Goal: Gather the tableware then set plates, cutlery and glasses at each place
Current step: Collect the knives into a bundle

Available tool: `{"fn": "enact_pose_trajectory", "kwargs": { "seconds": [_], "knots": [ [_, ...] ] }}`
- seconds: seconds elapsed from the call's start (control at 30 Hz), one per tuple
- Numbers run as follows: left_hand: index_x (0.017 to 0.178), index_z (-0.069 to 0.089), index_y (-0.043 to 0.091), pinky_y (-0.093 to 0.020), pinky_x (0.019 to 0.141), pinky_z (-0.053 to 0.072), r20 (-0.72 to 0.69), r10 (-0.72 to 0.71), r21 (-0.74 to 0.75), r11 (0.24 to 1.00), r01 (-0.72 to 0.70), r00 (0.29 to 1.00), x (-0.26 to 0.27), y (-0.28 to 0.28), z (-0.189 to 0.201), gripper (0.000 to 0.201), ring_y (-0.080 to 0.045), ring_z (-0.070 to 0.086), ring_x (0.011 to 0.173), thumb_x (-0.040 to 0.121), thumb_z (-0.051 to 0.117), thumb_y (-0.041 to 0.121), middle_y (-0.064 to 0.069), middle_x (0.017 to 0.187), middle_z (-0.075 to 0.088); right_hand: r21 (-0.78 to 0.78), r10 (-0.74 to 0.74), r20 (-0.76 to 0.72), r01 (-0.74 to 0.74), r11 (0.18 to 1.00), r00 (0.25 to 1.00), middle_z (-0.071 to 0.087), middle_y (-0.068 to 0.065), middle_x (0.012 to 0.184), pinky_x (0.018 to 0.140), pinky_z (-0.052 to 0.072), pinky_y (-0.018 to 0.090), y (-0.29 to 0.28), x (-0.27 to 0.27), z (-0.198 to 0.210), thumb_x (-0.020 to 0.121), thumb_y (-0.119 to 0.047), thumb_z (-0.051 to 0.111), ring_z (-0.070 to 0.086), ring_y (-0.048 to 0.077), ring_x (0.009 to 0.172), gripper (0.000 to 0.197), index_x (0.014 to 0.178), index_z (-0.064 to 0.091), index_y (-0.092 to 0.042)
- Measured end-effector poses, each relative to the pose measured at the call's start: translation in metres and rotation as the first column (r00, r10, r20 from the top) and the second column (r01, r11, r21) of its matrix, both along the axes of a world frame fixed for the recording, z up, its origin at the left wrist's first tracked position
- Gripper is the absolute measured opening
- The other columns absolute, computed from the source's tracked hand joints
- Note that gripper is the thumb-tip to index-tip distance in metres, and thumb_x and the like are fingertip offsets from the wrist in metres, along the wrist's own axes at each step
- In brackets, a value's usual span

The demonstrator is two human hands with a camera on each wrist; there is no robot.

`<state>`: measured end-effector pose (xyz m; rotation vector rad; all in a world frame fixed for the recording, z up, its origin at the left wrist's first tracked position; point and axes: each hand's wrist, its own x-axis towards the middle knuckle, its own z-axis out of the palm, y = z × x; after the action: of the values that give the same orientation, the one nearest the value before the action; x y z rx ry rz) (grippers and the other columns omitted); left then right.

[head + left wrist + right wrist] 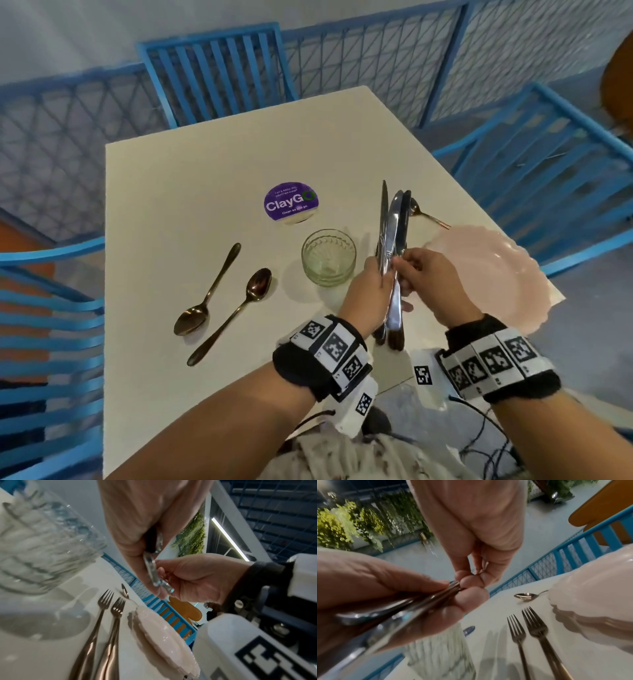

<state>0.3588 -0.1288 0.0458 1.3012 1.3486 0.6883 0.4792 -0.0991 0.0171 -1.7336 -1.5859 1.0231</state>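
Over the table's near right, my left hand (378, 274) grips a bundle of silver knives (394, 222), blades pointing away from me. My right hand (404, 265) pinches one knife of that bundle just above the left fingers. The left wrist view shows the knife handles (151, 569) between both hands. Below the hands two dark forks (517, 628) lie side by side on the table. A stack of pink scalloped plates (486, 274) sits to their right, and stacked clear ribbed glasses (329, 257) stand to their left. Two bronze spoons (205, 294) lie further left.
The cream table (205, 178) has a purple round ClayGo sticker (291, 202) near its middle. Another spoon (428, 214) lies behind the plates. Blue slatted chairs (219, 75) stand at the far, left and right sides, with a blue mesh railing behind.
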Motion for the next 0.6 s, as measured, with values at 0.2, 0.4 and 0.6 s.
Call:
{"fn": "enact_pose_trajectory", "kwargs": {
  "seconds": [0.2, 0.4, 0.6],
  "knots": [
    [0.115, 0.04, 0.01, -0.005, 0.046, 0.041, -0.074, 0.115, -0.095, 0.988, -0.122, 0.991, 0.007, -0.009, -0.04, 0.017, 0.003, 0.058, 0.052, 0.101, 0.033, 0.015, 0.005, 0.077, 0.054, -0.128, 0.177, 0.151, -0.158, 0.979, 0.973, 0.057, 0.002, 0.06, 0.069, 0.052, 0.033, 0.004, -0.002, -0.033, 0.095, -0.024, 0.051, 0.057, 0.018, 0.056, 0.024, 0.077, 0.058, -0.009],
    [0.122, 0.04, -0.001, -0.032, 0.079, 0.042, -0.3, 0.153, -0.122, 0.973, -0.197, 0.942, 0.015, -0.01, -0.075, 0.027, -0.033, 0.058, 0.104, 0.1, 0.034, 0.014, -0.022, 0.115, 0.058, -0.215, 0.353, 0.275, -0.301, 0.929, 0.894, 0.055, 0.0, 0.058, 0.062, 0.044, 0.024, 0.016, -0.008, -0.056, 0.095, -0.023, 0.049, 0.054, 0.016, 0.058, 0.031, 0.066, 0.052, -0.014],
    [0.121, 0.042, -0.004, -0.035, 0.086, 0.042, -0.41, 0.152, -0.186, 0.951, -0.245, 0.9, 0.026, -0.013, -0.09, 0.028, -0.035, 0.055, 0.11, 0.099, 0.037, 0.012, -0.023, 0.12, 0.056, -0.248, 0.458, 0.354, -0.39, 0.887, 0.816, 0.068, 0.02, 0.098, 0.08, 0.046, 0.032, 0.018, -0.004, -0.07, 0.095, -0.024, 0.049, 0.064, 0.032, 0.093, 0.031, 0.099, 0.064, 0.003]
  ]
}}
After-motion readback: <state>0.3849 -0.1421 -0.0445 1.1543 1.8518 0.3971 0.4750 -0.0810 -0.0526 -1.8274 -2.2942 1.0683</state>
